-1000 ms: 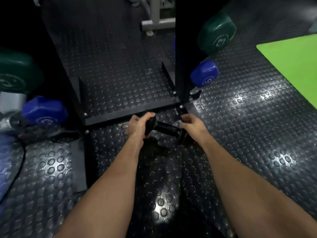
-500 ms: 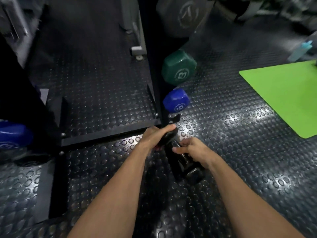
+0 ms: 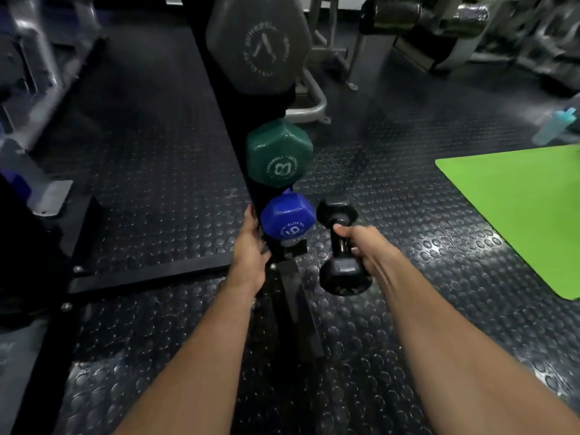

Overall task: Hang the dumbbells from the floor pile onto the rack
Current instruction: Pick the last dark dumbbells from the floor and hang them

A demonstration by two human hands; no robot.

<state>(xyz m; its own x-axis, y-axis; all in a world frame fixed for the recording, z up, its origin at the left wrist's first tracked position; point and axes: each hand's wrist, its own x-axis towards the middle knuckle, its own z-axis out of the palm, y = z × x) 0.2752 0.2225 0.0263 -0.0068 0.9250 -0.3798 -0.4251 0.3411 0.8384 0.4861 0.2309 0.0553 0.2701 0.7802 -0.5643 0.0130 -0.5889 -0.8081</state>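
Right hand (image 3: 361, 246) grips a black dumbbell (image 3: 340, 246) by the handle, fingers curled round it, held off the floor at about 3 o'clock of the blue dumbbell (image 3: 287, 221) and just beside it, not touching. Black dumbbell tilts slightly, one head up at 12 o'clock, the other down at 6.

Left hand (image 3: 251, 249) rests against the rack (image 3: 238, 146) upright at 9 o'clock of the blue dumbbell, fingers extended along the post; whether the thumb wraps round behind, cannot tell.

On the rack, stacked along the post: grey dumbbell (image 3: 260, 45) at 12 o'clock, green dumbbell (image 3: 279, 153) below it, blue one lowest.

Studded rubber floor (image 3: 157, 171) all round. Green mat (image 3: 518, 215) at 3 o'clock, well apart. Pale blue bottle (image 3: 555, 125) at 2 o'clock beyond the mat, blurred.
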